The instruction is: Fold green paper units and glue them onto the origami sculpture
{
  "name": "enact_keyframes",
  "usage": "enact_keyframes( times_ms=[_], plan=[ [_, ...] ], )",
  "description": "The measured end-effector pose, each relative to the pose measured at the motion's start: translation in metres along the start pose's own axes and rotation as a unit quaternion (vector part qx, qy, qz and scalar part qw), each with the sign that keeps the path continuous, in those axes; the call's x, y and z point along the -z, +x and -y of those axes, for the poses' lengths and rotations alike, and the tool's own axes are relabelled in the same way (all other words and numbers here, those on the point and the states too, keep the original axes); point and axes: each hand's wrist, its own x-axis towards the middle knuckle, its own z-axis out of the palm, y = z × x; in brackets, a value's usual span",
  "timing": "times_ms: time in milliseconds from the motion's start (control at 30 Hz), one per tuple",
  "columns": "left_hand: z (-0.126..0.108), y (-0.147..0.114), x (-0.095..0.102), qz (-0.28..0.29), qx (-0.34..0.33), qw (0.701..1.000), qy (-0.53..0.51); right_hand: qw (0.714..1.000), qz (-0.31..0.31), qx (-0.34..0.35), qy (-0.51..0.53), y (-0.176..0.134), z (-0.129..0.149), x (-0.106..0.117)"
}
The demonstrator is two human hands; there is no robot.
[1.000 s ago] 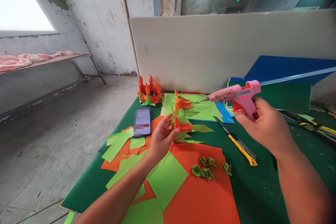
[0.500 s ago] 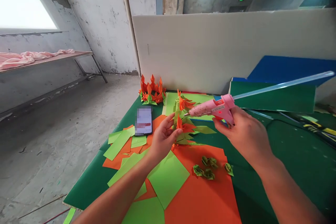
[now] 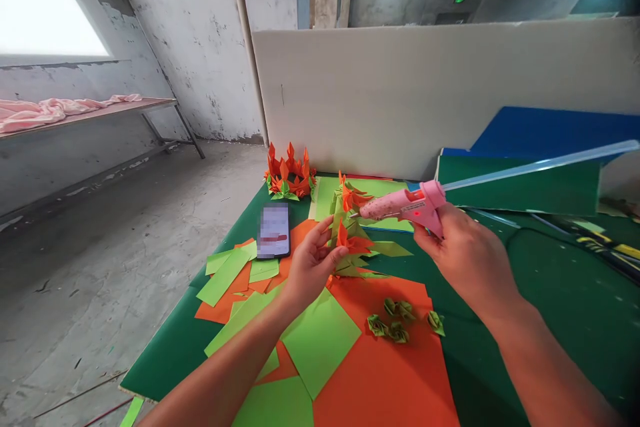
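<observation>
Left hand [image 3: 315, 259] is holding a green-and-orange paper piece [image 3: 356, 244] while the right hand [image 3: 470, 257] is gripping a pink glue gun [image 3: 397, 207] pointing toward it.

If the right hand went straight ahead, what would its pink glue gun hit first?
Probably the green and orange paper piece held by the left hand; the nozzle may already touch it, as depth is unclear.

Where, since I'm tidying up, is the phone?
In the head view, the phone lies left of centre, in front of the crown, left of the left hand.
</observation>
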Motion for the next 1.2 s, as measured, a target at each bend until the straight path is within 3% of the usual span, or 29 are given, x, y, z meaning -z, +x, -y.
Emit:
enact_keyframes(
  times_ms=[333, 733, 1200],
  plan=[
    [-0.0002, 0.0010, 0.0016, 0.035, -0.019, 0.999, -0.007, 0.998, -0.060, 0.024, -0.021, -0.0003, -0.0012, 0.0025],
    [-0.0001, 0.0007, 0.0001, 0.022, -0.011, 1.000, 0.001, 0.997, -0.052, 0.053, -0.004, -0.0002, -0.0040, 0.0011],
    [-0.0009, 0.0007, 0.0001, 0.016, -0.005, 1.000, 0.003, 0.996, -0.076, 0.030, -0.030, -0.0002, -0.0007, 0.0038]
  ],
)
